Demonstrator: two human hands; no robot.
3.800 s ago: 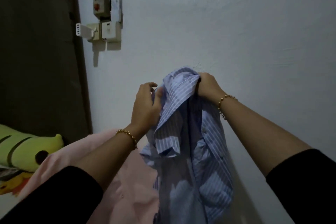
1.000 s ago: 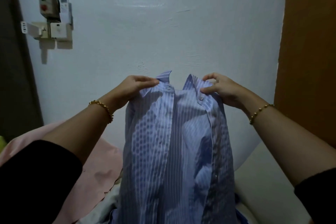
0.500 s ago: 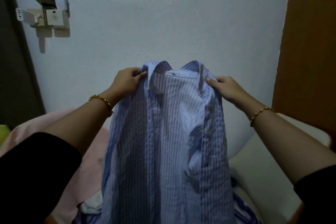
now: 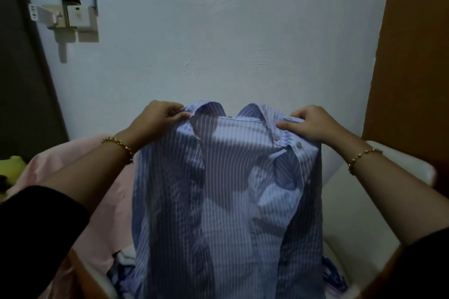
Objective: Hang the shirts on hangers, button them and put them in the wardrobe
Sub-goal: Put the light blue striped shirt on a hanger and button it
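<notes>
A blue-and-white striped shirt (image 4: pixel 226 201) hangs spread open in front of me, its inside toward me and the collar at the top. My left hand (image 4: pixel 158 119) pinches the shirt's left shoulder beside the collar. My right hand (image 4: pixel 308 124) grips the right shoulder, just above two small buttons on the front placket. Both front panels fall loose to the bottom of the view. No hanger shows in this view.
A pale wall (image 4: pixel 230 31) is straight ahead, with a switch box (image 4: pixel 70 2) at the upper left. A brown wooden panel (image 4: pixel 418 56) stands at the right. Pink fabric (image 4: pixel 102 196) lies at the left, a white cushioned surface (image 4: pixel 359 213) at the right, more clothes below.
My hands have moved further apart along the shoulders, spreading the shirt wider. The right front panel has folded outward, so its buttons now show.
</notes>
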